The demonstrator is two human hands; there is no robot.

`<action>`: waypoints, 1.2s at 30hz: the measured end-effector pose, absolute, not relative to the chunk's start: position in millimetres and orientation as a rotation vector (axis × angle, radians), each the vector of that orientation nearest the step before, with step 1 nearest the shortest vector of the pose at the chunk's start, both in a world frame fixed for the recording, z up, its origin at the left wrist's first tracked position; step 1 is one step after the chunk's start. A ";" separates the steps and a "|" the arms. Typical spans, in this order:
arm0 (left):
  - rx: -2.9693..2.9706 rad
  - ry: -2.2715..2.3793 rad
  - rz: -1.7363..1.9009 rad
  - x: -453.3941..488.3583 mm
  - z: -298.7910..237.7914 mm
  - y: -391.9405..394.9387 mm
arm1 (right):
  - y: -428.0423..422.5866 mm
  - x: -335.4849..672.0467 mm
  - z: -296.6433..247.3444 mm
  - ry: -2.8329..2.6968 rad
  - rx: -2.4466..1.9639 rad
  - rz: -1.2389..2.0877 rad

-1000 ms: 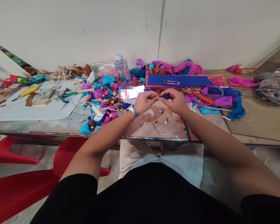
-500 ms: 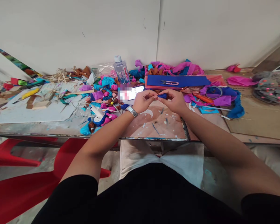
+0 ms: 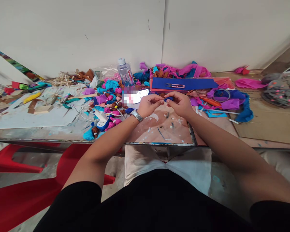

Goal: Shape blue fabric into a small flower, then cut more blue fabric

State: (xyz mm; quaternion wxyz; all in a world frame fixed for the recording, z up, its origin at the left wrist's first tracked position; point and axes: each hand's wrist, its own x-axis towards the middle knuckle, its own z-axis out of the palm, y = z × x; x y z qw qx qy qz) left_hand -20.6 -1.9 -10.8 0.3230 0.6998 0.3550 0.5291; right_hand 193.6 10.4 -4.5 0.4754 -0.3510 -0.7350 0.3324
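A small piece of dark blue crepe paper (image 3: 168, 98) is pinched between my two hands, above the clear board at the table's front. My left hand (image 3: 149, 104), with a metal watch on its wrist, grips it from the left with thumb and fingertips. From the other side, the thumb and index finger of my right hand (image 3: 180, 103) close on it, partly hiding it. Just beyond lies a stack of blue and red paper sheets (image 3: 195, 83) with pink-handled thread snips (image 3: 175, 85) on top. Beside my left hand lies a lit phone (image 3: 139, 96).
A water bottle (image 3: 125, 73) stands behind the phone. Rolled crepe paper bits crowd around a blue-and-white power strip (image 3: 103, 124) at left. On the right are a tape roll (image 3: 221, 95), paper scraps and a grey netted bundle (image 3: 281, 91). A yellow cutter (image 3: 32, 97) lies far left.
The fingers of my right hand have shifted slightly on the blue crepe paper, and less of it shows between the hands. The things on the table have stayed put.
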 end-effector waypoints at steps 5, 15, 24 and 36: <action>1.900 0.967 1.390 -20.1 -10.7 -3.8 | 8.9 192.4 -3.0 -1.806 -0.844 0.816; 1.888 0.904 1.424 -18.4 -12.8 -3.0 | 13.6 192.2 -7.4 -1.790 -0.809 0.827; 1.888 0.904 1.411 -18.1 -10.3 -5.1 | 12.8 192.1 -6.6 -1.799 -0.800 0.857; 1.898 0.889 1.415 -18.3 -14.3 -2.6 | 8.9 188.3 -1.9 -1.755 -0.783 0.893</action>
